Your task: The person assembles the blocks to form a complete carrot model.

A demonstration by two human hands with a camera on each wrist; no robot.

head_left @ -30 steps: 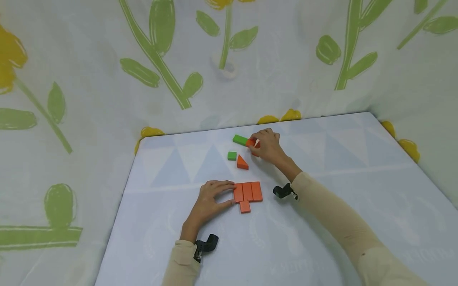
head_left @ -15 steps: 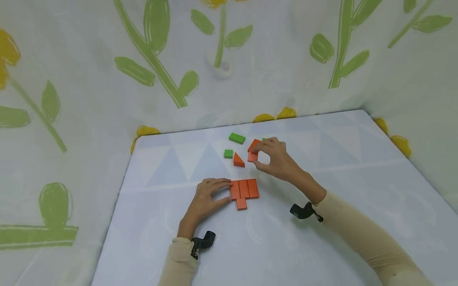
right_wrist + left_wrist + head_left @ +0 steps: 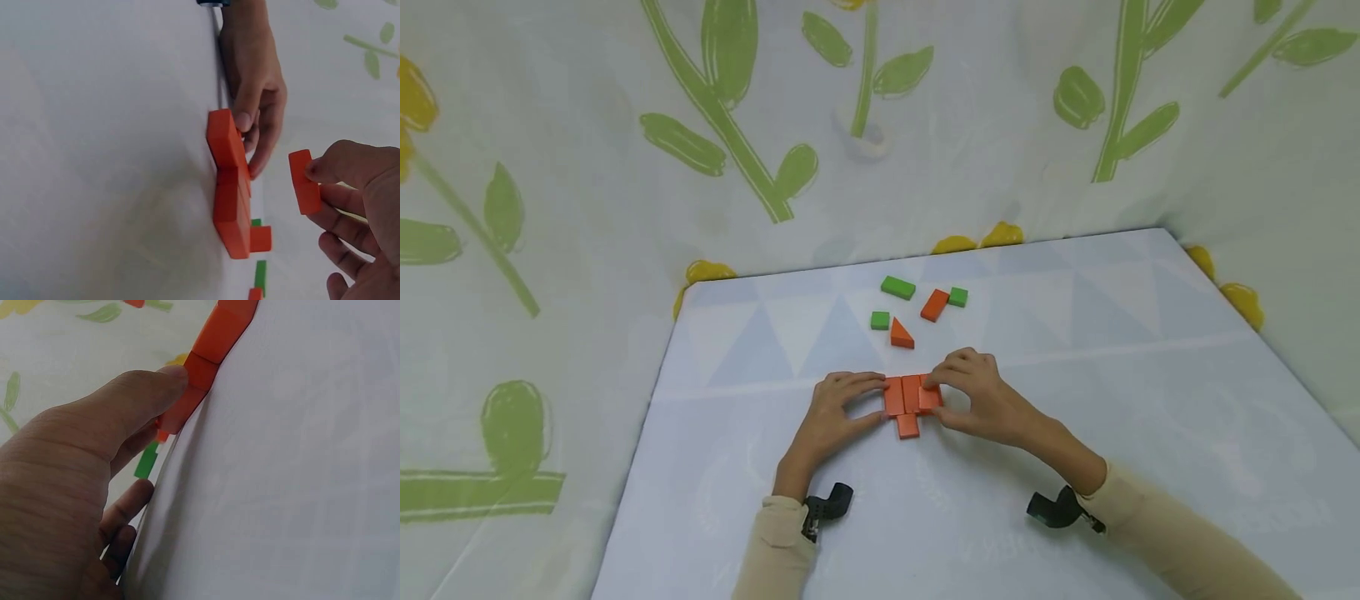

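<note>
Three red rectangular blocks [image 3: 912,394] lie side by side on the table, with a small square red block [image 3: 907,427] against their near side. My left hand [image 3: 829,423] pinches the leftmost block of the row, thumb at its near end and fingers at its far end. Over the rightmost block, my right hand [image 3: 988,402] pinches another red block [image 3: 304,182] between thumb and fingers. The right wrist view shows this block raised apart from the row. In the left wrist view the thumb [image 3: 150,394] presses the row's end.
Beyond the row lie a long green block [image 3: 898,287], a red rectangular block [image 3: 935,305], a small green block [image 3: 958,297], another green block [image 3: 880,320] and a red triangular block [image 3: 902,335]. A flower-patterned cloth wall [image 3: 970,150] stands behind the table [image 3: 737,467].
My right hand has taken a red block from the loose blocks at the back and brought it nearer, over the row's right end. My left hand has stayed on the row.
</note>
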